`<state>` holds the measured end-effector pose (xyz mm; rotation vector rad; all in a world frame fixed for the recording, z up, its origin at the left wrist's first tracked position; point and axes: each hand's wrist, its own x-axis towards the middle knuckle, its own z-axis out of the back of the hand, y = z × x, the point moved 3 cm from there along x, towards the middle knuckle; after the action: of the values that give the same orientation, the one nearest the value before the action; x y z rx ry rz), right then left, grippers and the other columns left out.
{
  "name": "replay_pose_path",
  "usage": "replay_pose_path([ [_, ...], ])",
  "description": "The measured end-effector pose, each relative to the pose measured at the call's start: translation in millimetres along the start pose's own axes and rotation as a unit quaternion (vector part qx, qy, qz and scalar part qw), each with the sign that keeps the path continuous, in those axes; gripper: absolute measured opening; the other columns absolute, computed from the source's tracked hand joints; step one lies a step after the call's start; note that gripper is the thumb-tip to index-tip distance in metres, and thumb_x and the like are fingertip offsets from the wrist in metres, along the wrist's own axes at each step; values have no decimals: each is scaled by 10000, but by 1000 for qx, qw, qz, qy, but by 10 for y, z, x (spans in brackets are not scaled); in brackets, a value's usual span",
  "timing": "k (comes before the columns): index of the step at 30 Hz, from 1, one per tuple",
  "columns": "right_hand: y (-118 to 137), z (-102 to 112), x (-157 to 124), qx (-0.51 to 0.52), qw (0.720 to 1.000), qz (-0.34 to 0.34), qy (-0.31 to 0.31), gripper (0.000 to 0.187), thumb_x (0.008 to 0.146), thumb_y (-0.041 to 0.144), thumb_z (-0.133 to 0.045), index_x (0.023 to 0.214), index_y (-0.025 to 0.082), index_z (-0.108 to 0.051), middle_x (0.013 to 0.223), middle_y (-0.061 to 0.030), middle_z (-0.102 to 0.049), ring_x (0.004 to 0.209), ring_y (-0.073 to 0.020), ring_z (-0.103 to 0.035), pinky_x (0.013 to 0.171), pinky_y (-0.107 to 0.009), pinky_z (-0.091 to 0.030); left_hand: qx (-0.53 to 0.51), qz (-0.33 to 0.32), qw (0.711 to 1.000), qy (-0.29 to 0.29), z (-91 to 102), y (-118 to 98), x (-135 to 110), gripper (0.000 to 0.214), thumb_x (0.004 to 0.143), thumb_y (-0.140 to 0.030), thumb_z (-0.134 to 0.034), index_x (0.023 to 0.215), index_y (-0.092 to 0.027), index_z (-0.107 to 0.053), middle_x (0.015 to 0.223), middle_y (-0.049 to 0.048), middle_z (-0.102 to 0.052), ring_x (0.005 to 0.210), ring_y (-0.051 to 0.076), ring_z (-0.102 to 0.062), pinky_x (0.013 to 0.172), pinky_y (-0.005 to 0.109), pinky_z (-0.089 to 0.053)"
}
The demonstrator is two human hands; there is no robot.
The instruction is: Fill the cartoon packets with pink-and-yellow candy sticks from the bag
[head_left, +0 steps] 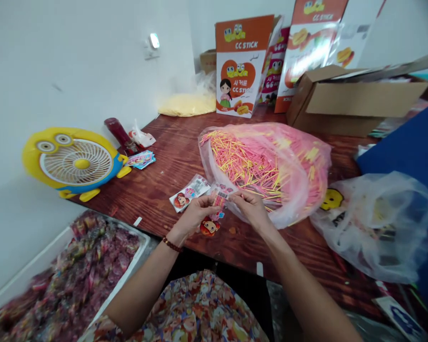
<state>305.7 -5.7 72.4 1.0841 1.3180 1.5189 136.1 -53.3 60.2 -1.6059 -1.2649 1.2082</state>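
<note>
Between my two hands is a small clear printed packet (220, 195) with pink sticks showing in it and a cartoon figure on its lower part. My left hand (197, 214) is closed on the packet's left side. The fingers of my right hand (248, 205) pinch its upper right edge. Just left of it, a stack of similar flat packets (189, 192) lies on the wooden table (164, 175). Behind my hands rests a large open clear bag (292, 204) of loose pink and yellow sticks (248, 166).
A yellow minion-shaped fan (79, 164) stands at the left, near a dark red bottle (118, 134) and cards (141, 160). Cartons (240, 66) and an open box (356, 99) stand behind. A plastic bag (385, 228) lies right; a white bin (142, 242) of wrapped items sits lower left.
</note>
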Motion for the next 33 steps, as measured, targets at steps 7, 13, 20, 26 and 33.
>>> replay_pose_path([
  [7,-334,117,39,47,995,-54,75,363,678,531,-737,689,182,-637,583,60,-458,538,-84,-357,519,-231,-296,101,7,994,-31,-189,68,89,314,588,-350,-883,732,-115,-732,686,7,-692,595,99,-564,605,227,-445],
  [13,-421,196,34,70,993,-75,54,400,727,506,-700,568,185,-520,531,70,-352,509,-73,-276,493,-240,-223,67,62,995,-40,-285,157,188,333,589,-338,-889,792,-117,-746,689,14,-697,580,100,-578,600,230,-460],
  [20,-573,324,111,6,997,-51,65,434,746,539,-675,566,189,-491,551,71,-318,538,-83,-277,511,-242,-215,107,21,993,-53,-309,250,295,283,647,-356,-857,701,-129,-697,622,-20,-639,540,78,-524,554,208,-418],
  [26,-608,362,148,-20,998,-43,35,440,743,546,-656,541,196,-483,534,62,-329,545,-94,-284,526,-246,-232,79,31,996,-16,-398,253,294,326,595,-286,-885,842,-151,-721,741,-7,-715,626,106,-606,619,220,-469],
  [33,-531,290,169,-9,996,-41,82,368,729,496,-675,564,193,-546,531,60,-373,543,-95,-309,518,-241,-227,84,51,995,-24,-271,221,279,339,561,-279,-896,821,-137,-729,728,-3,-725,592,96,-601,596,214,-470],
])
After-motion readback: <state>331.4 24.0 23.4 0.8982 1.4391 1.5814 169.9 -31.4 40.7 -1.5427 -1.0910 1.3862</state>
